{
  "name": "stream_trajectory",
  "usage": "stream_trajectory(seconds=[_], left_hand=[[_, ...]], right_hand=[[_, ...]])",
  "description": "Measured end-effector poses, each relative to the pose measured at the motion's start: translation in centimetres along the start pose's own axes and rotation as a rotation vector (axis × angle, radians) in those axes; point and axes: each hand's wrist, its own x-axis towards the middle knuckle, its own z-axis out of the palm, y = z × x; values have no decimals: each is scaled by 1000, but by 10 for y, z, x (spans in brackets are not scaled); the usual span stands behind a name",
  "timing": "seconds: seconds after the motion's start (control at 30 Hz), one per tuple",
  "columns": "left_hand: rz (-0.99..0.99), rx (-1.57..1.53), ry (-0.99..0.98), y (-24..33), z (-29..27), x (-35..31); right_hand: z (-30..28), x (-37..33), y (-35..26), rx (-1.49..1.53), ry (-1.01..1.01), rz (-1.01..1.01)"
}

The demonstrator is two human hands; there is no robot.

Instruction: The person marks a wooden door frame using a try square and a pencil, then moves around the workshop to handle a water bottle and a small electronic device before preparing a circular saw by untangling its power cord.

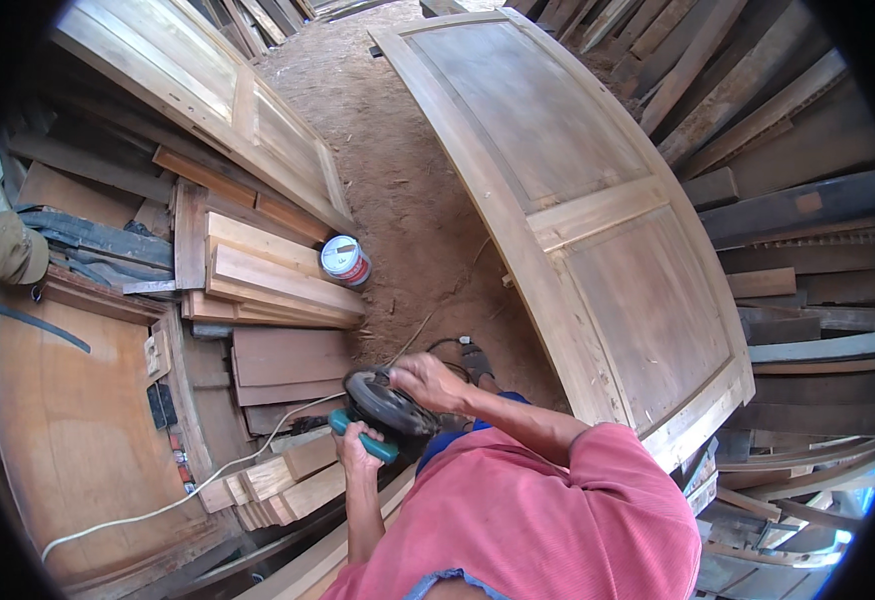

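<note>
In front of my waist I hold a disc sander [387, 402], a corded power tool with a teal body and a dark round head. My left hand [359, 445] is wrapped round the teal body. My right hand [427, 381] is at the upper right edge of the dark round head, its fingers curled and partly hidden. What those fingers grip, if anything, does not show. To the right lies a pale wooden panel door [585, 212], raised above the ground, with two recessed panels; neither hand touches it.
A white cable [172, 507] runs across the left side. Stacked boards [277, 275] and a white paint bucket [345, 260] stand left of the dirt floor [382, 150]. Another panel door [247, 105] is at far left. Timber planks [802, 235] line the right side.
</note>
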Motion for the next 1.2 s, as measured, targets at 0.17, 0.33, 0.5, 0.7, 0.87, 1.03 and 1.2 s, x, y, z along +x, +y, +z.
stream_trajectory(seconds=[0.17, 0.33, 0.5, 0.7, 0.87, 1.03, 1.2], left_hand=[[135, 568, -290, 29, -9, -36], [27, 791, -533, 64, -3, -52], [16, 587, -523, 83, -15, -73], [111, 447, -590, 67, 8, -50], [38, 43, -488, 53, 33, -42], [-152, -227, -570, 51, 47, -43], [-103, -361, -408, 34, 41, -34]], right_hand=[[18, 83, 8, -115, 227, -62], [19, 119, 82, -888, -149, 192], [11, 99, 123, -789, -253, 266], [-14, 26, 251, -572, -263, 340], [21, -21, 237, -606, -319, 185], [56, -17, 212, -429, -228, 51], [69, -19, 199, -268, -294, 57]])
